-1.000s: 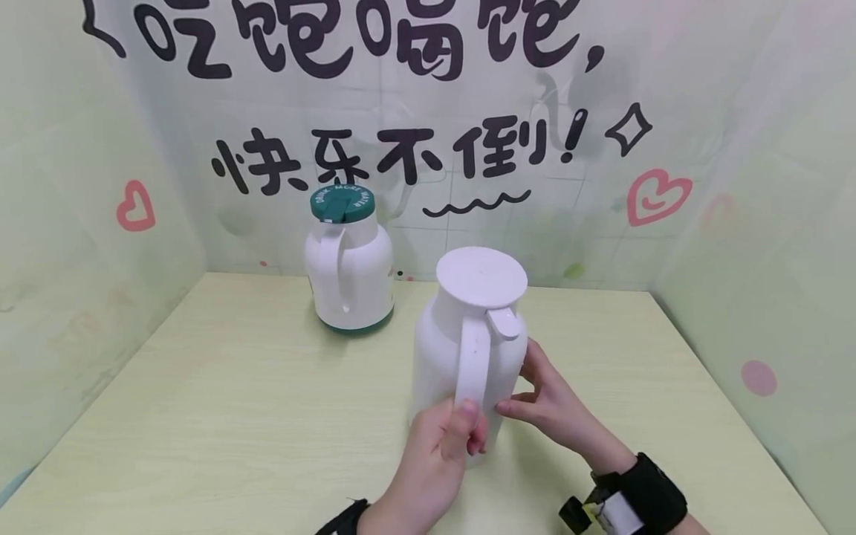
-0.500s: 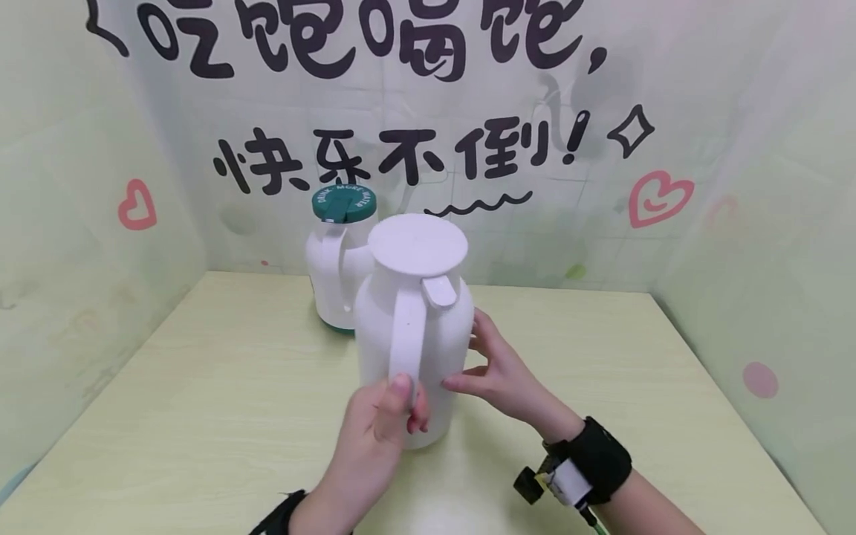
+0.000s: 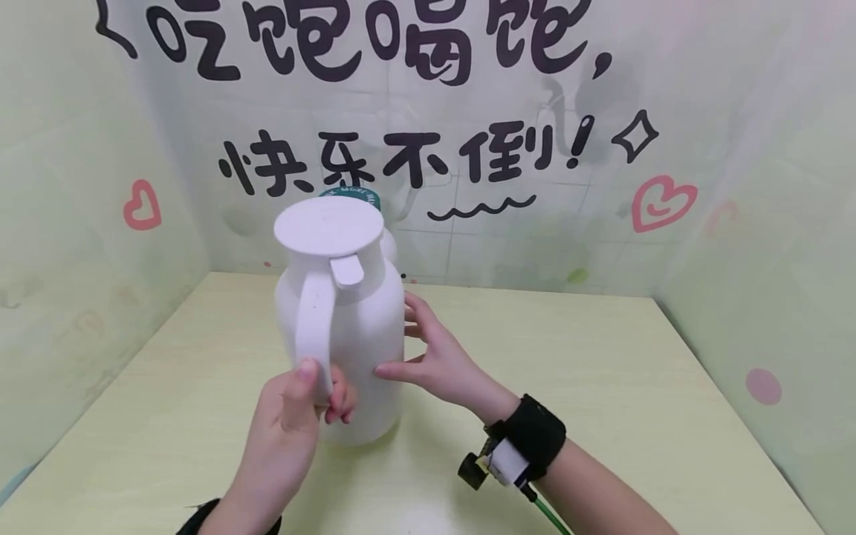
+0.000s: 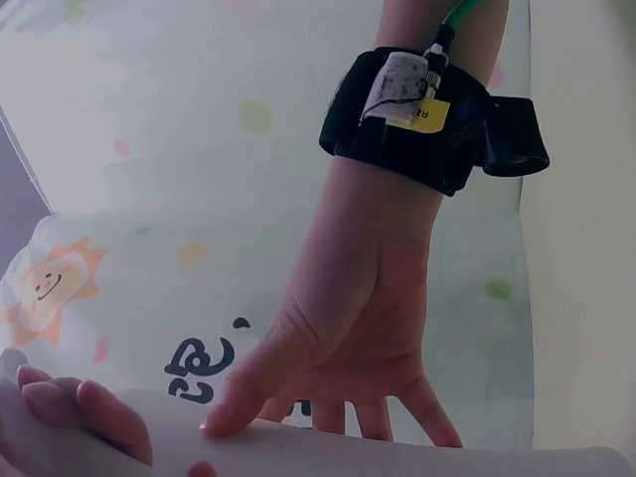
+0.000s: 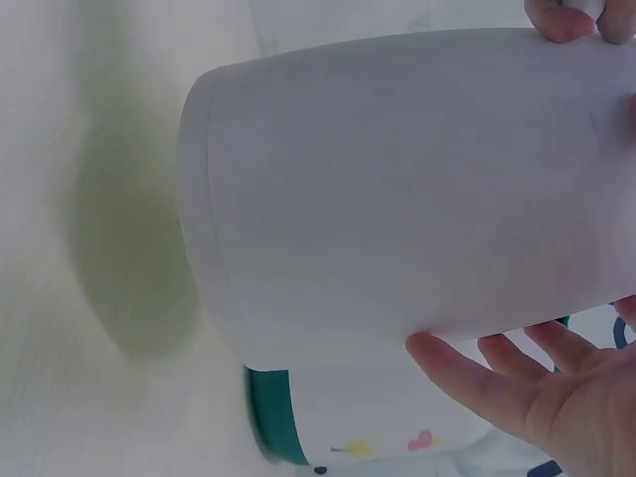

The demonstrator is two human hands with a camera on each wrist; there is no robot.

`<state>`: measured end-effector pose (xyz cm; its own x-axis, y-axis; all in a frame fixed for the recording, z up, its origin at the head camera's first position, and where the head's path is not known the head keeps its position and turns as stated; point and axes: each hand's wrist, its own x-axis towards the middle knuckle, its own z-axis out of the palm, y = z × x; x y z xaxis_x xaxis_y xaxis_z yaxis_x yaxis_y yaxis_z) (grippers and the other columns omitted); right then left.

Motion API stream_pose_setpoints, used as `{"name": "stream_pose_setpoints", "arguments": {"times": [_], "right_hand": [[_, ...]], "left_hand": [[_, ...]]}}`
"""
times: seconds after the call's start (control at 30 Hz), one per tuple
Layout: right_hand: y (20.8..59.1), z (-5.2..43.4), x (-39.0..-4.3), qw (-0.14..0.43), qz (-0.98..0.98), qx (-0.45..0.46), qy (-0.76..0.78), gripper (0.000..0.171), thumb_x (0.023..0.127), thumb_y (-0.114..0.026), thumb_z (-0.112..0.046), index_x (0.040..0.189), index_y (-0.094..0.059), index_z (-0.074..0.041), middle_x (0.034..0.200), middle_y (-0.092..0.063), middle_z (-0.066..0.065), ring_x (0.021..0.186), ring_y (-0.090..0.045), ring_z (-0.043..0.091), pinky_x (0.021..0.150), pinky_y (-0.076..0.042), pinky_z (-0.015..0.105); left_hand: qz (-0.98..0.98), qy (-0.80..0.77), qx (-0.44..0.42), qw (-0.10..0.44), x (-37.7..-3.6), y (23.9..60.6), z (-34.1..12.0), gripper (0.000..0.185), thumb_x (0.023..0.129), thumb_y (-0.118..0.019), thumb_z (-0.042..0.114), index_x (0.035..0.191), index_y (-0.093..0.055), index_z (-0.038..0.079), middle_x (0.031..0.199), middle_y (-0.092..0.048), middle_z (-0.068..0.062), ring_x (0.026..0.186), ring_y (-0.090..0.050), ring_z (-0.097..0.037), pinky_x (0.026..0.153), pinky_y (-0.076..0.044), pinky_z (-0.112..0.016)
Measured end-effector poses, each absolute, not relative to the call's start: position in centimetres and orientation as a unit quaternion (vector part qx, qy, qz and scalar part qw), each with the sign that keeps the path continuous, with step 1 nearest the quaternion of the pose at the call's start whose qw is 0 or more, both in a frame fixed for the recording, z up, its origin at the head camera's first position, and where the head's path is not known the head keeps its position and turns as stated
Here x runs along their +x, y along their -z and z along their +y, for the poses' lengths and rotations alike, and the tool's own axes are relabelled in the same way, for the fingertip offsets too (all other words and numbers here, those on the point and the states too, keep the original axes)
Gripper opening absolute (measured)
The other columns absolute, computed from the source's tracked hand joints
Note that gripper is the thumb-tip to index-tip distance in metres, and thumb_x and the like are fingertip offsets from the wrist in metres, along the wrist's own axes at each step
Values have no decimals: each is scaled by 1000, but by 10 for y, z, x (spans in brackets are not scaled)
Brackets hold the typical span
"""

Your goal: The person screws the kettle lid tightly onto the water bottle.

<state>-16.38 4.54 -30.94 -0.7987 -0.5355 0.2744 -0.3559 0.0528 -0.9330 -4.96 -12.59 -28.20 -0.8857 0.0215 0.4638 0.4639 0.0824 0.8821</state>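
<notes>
White jug (image 3: 348, 327) lifted off the table (image 3: 602, 416), directly in front of the green-lidded jug (image 3: 354, 195). Left hand (image 3: 294, 405) clenched round the handle (image 3: 313, 327); right hand (image 3: 435, 360) flat, fingers straight against the jug's side. Risk, as a judgement: knocking the green-lidded jug just behind, or slipping from the one-handed grip. Open table right of and nearer than the white jug; walls close behind.

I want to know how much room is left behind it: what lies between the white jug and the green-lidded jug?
Nothing that the head view shows: the white jug overlaps the green-lidded jug, so the gap is hidden.
</notes>
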Motion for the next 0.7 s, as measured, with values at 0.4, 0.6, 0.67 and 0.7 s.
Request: {"name": "stream_pose_setpoints", "arguments": {"times": [0.4,0.6,0.67,0.7], "right_hand": [[312,6,-164,74,728,-292,616,88,79,-80,-10,146,-28,-32,136,-43,6,115,-47,24,73,-54,32],[319,-3,-165,64,751,-276,597,87,79,-80,-15,146,-28,-29,134,-47,3,113,-50,19,84,-48,35],[321,-4,-165,64,754,-274,593,87,79,-81,-17,147,-28,-28,133,-47,2,114,-50,20,88,-45,37],[322,-5,-165,64,755,-274,593,87,79,-81,-17,147,-27,-28,133,-47,2,115,-50,21,89,-44,38]], "left_hand": [[-697,670,-180,181,-56,289,-166,50,105,-18,22,69,-47,4,60,-42,-8,60,-47,-22,59,-33,-31],[-714,661,-153,171,-59,291,-174,51,105,-18,24,68,-47,3,59,-43,-9,59,-47,-23,59,-35,-32],[-713,663,-156,167,-60,292,-176,51,106,-19,24,69,-46,3,60,-43,-9,59,-47,-23,59,-35,-32],[-711,665,-158,166,-61,293,-177,51,106,-19,24,69,-46,3,59,-43,-9,59,-47,-23,58,-35,-32]]}}
